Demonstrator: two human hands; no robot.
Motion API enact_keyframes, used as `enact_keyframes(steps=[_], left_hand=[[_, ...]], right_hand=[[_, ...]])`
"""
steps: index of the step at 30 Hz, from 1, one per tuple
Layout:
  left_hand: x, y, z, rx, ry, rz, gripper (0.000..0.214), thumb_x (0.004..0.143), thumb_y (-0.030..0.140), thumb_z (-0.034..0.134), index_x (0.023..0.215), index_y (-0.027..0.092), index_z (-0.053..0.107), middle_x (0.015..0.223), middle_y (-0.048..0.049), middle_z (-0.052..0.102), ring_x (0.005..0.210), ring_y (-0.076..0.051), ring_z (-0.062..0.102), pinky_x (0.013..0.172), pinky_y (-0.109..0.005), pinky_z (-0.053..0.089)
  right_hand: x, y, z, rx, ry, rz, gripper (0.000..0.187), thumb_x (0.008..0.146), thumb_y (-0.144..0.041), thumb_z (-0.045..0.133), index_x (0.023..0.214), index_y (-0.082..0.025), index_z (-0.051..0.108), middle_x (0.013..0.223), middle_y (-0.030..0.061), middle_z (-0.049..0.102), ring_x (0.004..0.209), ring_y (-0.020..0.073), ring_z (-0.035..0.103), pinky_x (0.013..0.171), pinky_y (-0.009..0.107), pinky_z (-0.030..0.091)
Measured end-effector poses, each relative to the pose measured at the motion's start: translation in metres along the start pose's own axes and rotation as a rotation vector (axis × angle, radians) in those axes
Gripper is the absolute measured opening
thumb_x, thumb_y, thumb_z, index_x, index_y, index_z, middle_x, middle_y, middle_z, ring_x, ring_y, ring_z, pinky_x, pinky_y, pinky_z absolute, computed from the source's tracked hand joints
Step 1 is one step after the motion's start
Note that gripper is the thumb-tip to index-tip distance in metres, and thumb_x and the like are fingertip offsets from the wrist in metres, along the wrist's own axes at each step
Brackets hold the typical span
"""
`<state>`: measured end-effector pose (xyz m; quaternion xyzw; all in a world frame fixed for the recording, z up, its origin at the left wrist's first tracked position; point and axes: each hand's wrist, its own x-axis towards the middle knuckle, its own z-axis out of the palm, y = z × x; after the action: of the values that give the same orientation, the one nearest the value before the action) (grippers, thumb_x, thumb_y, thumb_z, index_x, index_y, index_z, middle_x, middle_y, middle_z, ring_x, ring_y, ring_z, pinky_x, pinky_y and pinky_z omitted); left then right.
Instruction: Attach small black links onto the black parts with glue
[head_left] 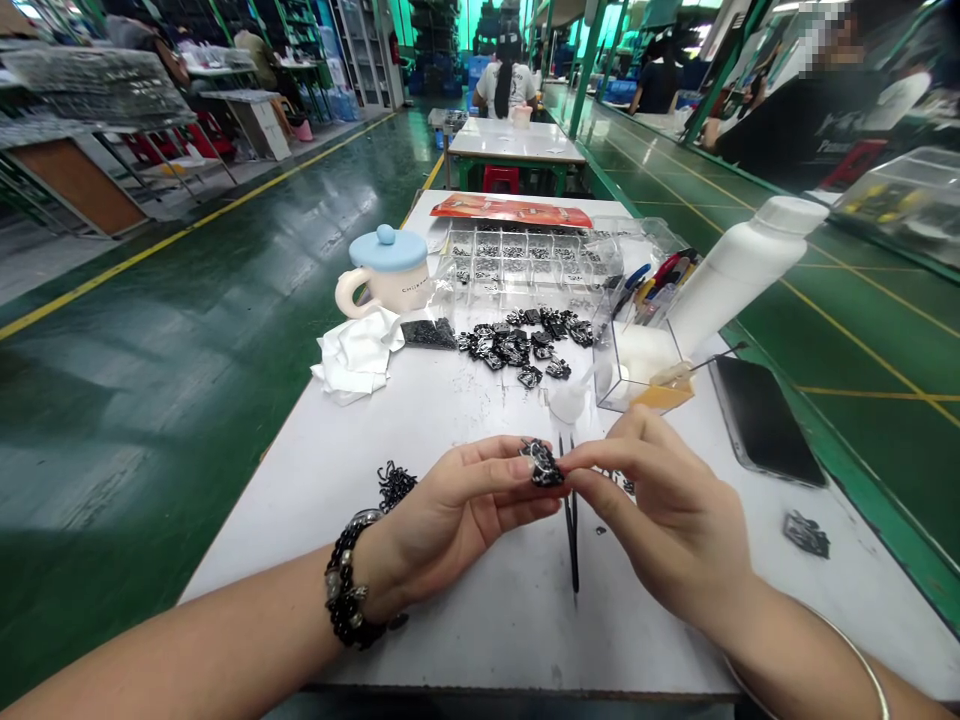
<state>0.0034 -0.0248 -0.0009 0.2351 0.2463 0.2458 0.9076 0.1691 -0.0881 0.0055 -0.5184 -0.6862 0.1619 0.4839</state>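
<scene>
The left hand is pinching a small black-and-silver piece between thumb and fingers, holding it above the tabletop. The right hand is touching its right edge with thumb and forefinger; whether they are gripping it, I cannot tell. Black tweezers are lying below, and similar pieces are sitting clustered farther back.

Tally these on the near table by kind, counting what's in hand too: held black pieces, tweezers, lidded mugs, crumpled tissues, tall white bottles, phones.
Held black piece: 1
Tweezers: 1
Lidded mug: 1
Crumpled tissue: 1
Tall white bottle: 1
Phone: 1
Total: 6
</scene>
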Motion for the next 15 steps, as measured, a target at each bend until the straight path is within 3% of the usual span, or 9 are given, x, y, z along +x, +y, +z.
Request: enact_keyframes(steps=[10,15], left_hand=[[0.0009,-0.0010,0.0003,-0.002,-0.003,0.001,0.015,0.075,0.012,0.069,0.089,0.009,0.064,0.084,-0.0058,0.068,0.079,-0.012,0.065,0.079,-0.023,0.054],[0.0001,-0.0001,-0.0002,0.008,-0.018,0.010,0.016,0.076,0.013,0.068,0.090,0.008,0.064,0.085,-0.0052,0.068,0.080,-0.012,0.065,0.079,-0.022,0.054]], right_hand=[[0.0007,-0.0005,0.0035,-0.059,0.036,-0.053,0.015,0.085,-0.009,0.056,0.091,-0.021,0.063,0.068,-0.0006,0.041,0.062,0.0105,0.044,0.053,0.027,0.036],[-0.0014,0.0025,0.0050,-0.084,0.081,-0.178,0.021,0.082,-0.003,0.057,0.095,-0.018,0.065,0.068,-0.0004,0.041,0.061,0.0097,0.043,0.050,0.024,0.037]])
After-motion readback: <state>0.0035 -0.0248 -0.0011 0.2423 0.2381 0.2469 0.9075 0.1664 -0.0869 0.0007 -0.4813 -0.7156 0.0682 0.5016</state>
